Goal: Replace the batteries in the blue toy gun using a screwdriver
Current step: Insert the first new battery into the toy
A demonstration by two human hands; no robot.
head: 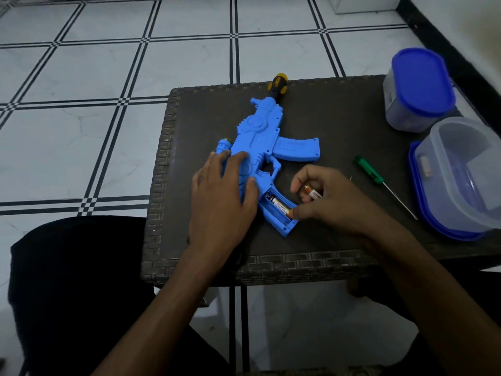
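The blue toy gun (267, 147) lies flat on the dark woven table (339, 126), its yellow-black muzzle pointing away from me. Its grip compartment is uncovered, and one battery (279, 206) lies inside. My left hand (222, 191) presses flat on the gun's body near the stock. My right hand (322, 202) holds a second battery (311, 193) between its fingers, while its thumb tip touches the lower end of the battery in the compartment. A green-handled screwdriver (370, 170) lies on the table to the right of my right hand.
An upright clear container with a blue lid (418, 90) stands at the table's back right. A clear tub upside down on its blue lid (461, 180) sits at the right edge. My dark-clothed knees are below the table's near edge. White tiled floor surrounds it.
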